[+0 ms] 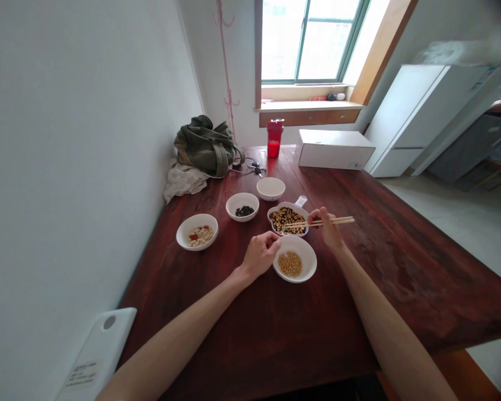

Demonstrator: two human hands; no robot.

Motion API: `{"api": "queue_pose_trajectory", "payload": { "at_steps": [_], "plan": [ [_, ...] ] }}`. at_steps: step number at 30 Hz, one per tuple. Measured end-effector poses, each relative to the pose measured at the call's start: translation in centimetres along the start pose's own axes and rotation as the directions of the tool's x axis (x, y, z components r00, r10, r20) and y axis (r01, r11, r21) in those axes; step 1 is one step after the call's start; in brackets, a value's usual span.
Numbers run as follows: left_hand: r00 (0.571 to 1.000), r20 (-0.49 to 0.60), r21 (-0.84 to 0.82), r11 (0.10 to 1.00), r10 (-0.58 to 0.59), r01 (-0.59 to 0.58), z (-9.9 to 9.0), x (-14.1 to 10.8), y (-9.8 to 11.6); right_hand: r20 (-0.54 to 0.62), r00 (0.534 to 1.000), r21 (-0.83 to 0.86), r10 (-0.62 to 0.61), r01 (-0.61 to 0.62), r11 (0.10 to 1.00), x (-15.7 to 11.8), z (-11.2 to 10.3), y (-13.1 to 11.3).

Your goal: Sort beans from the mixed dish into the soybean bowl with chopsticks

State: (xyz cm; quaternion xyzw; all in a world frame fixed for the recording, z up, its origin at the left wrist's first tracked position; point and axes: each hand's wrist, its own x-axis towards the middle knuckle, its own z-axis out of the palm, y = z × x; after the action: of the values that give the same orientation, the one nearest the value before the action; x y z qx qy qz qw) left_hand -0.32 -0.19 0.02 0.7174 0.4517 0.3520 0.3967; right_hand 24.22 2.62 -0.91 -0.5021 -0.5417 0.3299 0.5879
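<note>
A pair of light wooden chopsticks (pixel 341 220) is gripped in my right hand (pixel 326 227), their tips down among mixed yellow and black beans (pixel 284 216). Those beans fill a white, purple-rimmed dish with a short handle (pixel 301 201). Just in front of it stands a white bowl (pixel 308 272) with yellow beans (pixel 290 263) at its bottom. My left hand (pixel 262 252) has its fingers closed on the left rim of that bowl. Further left are a bowl of dark beans (pixel 244 211) and a bowl of pale and reddish pieces (pixel 200 236).
Another white bowl (pixel 270 188) sits behind the dish. At the table's far end are a green bag (pixel 206 146), keys (pixel 257 169), a red shaker bottle (pixel 274 139) and a white box (pixel 334 148). A wall runs along the left side; a white board (pixel 100 351) leans at near left.
</note>
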Motion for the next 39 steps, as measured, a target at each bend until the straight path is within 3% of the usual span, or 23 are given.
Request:
{"api": "queue_pose_trajectory", "payload": {
  "at_steps": [16,21,28,39],
  "plan": [
    [1.0,0.004,-0.009,1.0,0.001,-0.001,0.1,0.0,-0.3,-0.044,0.999,0.003,-0.022,0.022,1.0,0.2,-0.2,0.3],
    [1.0,0.002,-0.009,1.0,-0.005,0.005,0.1,0.0,-0.4,-0.077,0.997,0.072,-0.012,0.018,0.997,0.5,-0.7,0.1],
    [1.0,0.003,0.006,1.0,0.005,-0.005,0.1,0.1,-0.5,0.066,0.994,0.249,0.083,-0.097,0.964,0.6,-1.4,-1.2],
    [1.0,0.003,0.001,1.0,-0.003,0.003,0.0,0.1,-0.4,0.05,0.992,0.221,0.115,-0.124,0.968,0.6,-0.9,-1.1]
  ]
}}
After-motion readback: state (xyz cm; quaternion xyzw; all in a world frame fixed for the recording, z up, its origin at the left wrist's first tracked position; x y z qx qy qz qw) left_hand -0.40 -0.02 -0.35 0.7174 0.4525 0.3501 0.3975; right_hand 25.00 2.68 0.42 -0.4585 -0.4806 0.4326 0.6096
